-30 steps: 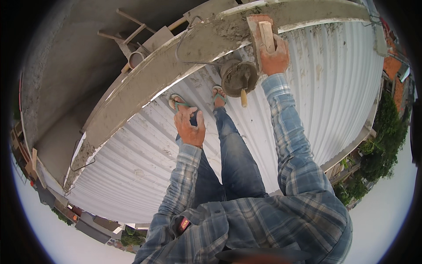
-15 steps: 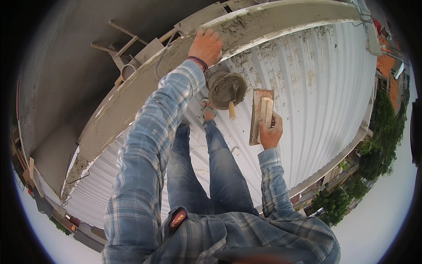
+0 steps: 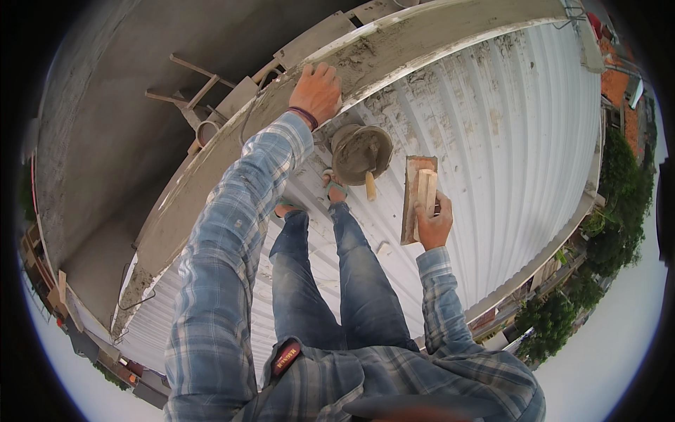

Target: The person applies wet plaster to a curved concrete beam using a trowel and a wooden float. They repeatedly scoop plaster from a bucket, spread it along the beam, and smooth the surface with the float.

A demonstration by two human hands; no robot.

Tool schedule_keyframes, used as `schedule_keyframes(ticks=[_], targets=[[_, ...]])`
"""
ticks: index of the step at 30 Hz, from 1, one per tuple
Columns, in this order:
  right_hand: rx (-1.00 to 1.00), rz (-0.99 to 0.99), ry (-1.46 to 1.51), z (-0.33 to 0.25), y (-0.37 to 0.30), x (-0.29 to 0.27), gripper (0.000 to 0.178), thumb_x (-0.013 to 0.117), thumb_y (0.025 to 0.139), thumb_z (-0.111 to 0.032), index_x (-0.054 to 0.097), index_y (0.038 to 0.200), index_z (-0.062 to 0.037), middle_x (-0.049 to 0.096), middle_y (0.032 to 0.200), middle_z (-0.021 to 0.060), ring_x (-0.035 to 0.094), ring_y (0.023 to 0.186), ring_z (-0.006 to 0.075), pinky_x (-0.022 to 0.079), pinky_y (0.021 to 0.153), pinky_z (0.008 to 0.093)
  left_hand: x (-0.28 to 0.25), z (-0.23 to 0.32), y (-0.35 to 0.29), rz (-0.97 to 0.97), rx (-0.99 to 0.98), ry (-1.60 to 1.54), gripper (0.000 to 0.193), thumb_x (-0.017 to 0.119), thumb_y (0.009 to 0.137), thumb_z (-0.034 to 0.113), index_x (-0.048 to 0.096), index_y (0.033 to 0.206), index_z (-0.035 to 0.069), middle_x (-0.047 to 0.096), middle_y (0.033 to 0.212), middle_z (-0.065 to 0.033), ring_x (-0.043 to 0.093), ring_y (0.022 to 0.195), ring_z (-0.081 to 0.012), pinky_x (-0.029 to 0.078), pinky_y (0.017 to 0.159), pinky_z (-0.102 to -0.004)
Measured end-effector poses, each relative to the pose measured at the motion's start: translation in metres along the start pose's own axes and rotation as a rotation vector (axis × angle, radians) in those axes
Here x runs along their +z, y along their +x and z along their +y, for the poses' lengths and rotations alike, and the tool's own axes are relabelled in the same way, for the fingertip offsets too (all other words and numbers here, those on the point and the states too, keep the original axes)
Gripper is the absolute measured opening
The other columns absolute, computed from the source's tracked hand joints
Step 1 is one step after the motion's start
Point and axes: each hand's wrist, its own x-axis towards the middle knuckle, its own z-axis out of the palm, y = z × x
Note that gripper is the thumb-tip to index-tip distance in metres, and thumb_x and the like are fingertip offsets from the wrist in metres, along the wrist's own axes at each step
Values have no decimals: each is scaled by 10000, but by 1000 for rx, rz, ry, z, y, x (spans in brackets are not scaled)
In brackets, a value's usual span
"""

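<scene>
A rooftop building site, by its corrugated metal sheets (image 3: 506, 141), mortar-coated ledge (image 3: 450, 39), mortar bucket (image 3: 384, 150) and plastering float (image 3: 425, 191).

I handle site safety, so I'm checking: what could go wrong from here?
The sandals might slip on the mortar-spattered ribbed sheeting. The bucket stands close to the feet, so a step could tip it. With the right hand gripping the float, perhaps only the left hand, at the ledge, could steady the person.
</scene>
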Motion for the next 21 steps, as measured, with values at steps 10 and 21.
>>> schedule_keyframes(ticks=[10, 21], targets=[[-4, -21, -18, 2, -11, 3, 429, 757, 745, -149, 617, 1126, -11, 604, 978, 139, 610, 816, 281, 505, 746, 391, 2, -23, 3, 221, -342, -113, 351, 613, 878, 251, 606, 1200, 110, 565, 1060, -61, 513, 1060, -237, 380, 932, -414], [16, -41, 14, -4, -12, 2, 427, 754, 751, -148, 615, 1128, -5, 606, 988, 141, 610, 837, 281, 503, 764, 389, 6, -11, 3, -8, -261, -52, 269, 624, 870, 296, 675, 1068, 120, 559, 1067, -88, 490, 1121, -270, 379, 942, -463]])
